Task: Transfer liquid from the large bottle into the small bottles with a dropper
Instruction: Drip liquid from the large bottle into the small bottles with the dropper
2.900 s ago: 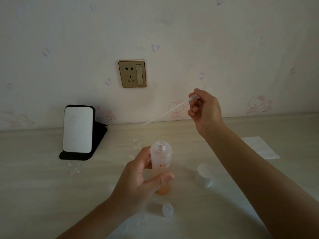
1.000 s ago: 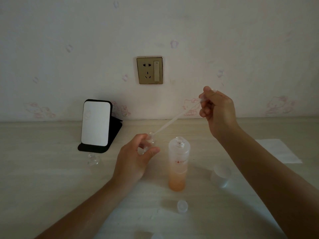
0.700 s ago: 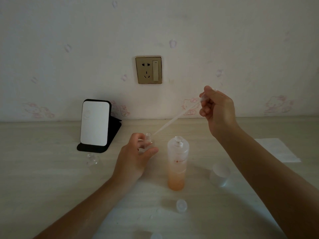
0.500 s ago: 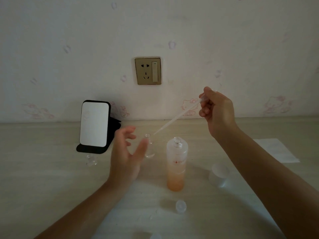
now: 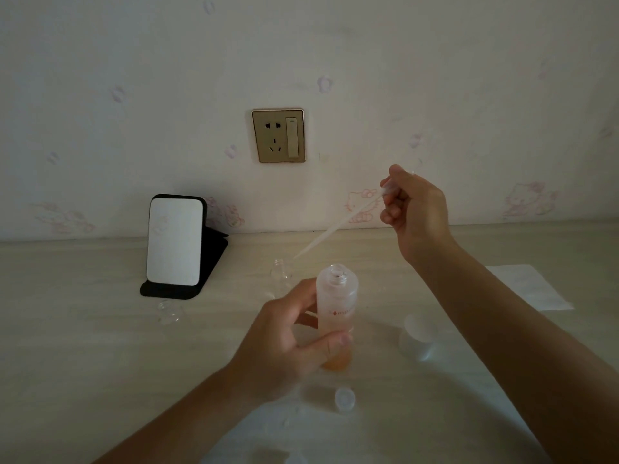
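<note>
The large frosted bottle (image 5: 337, 298) stands uncapped at the table's middle, with orange liquid in its lower part. My left hand (image 5: 284, 343) is wrapped around its lower half. My right hand (image 5: 415, 209) is raised above and to the right, pinching the bulb end of a clear plastic dropper (image 5: 335, 229). The dropper slants down to the left, its tip just above and right of a small clear bottle (image 5: 280, 270) standing behind the large one. Another small clear bottle (image 5: 169, 311) sits to the left.
A black stand with a white panel (image 5: 177, 242) leans at the back left. A white cap (image 5: 418, 334) lies right of the large bottle, a small clear cap (image 5: 344, 398) in front of it. A white paper (image 5: 532, 289) lies at the right. A wall socket (image 5: 278, 135) is above.
My left hand let go of the small bottle, left it standing, and moved right and nearer to grip the large bottle. My right hand has kept the dropper almost still.
</note>
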